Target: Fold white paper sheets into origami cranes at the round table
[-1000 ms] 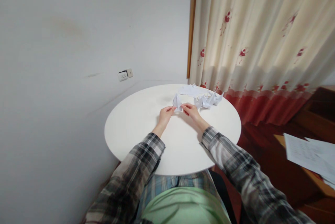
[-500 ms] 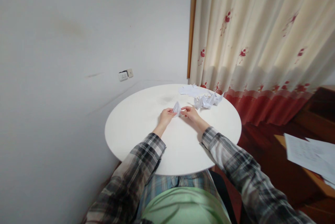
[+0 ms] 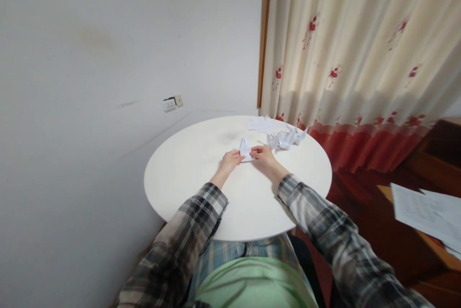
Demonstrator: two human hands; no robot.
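A small white folded paper piece (image 3: 245, 147) lies on the round white table (image 3: 201, 188), its point aimed away from me. My left hand (image 3: 231, 160) pinches its near left corner with curled fingers. My right hand (image 3: 264, 156) presses on its near right edge, fingers closed on the paper. Both wrists rest low over the tabletop, in plaid sleeves.
Several folded white paper shapes (image 3: 286, 138) and a flat scrap (image 3: 262, 124) lie at the table's far right. A flowered curtain (image 3: 353, 58) hangs behind. Loose sheets (image 3: 425, 212) sit on a wooden surface to the right. The wall with a socket (image 3: 172, 102) is on the left.
The paper piece, held upright a second ago, has been lowered flat onto the table. Both hands have come down a little with it.
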